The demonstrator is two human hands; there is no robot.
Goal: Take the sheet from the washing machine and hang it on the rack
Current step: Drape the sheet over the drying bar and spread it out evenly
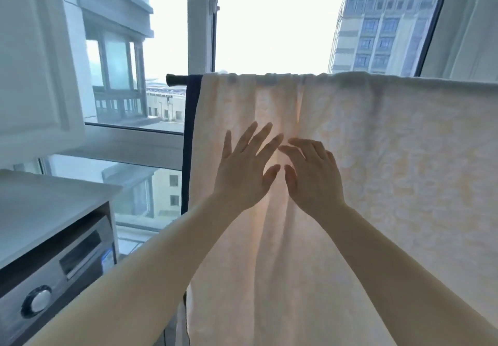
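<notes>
A pale cream sheet [390, 170] with a faint pattern hangs draped over the rack's dark horizontal bar [176, 79] in front of the window. It falls in long vertical folds past the bottom of the view. My left hand [242, 173] and my right hand [312, 176] are raised side by side against the sheet's front, fingers straight and spread, fingertips nearly meeting. Neither hand grips the cloth. The washing machine [54, 273] stands at the lower left, its dial and detergent drawer facing me.
A dark blue cloth edge [190, 141] hangs on the bar just left of the sheet. A white countertop [45, 200] lies over the machine and a white cabinet [29, 57] hangs above it. Window frames and buildings fill the background.
</notes>
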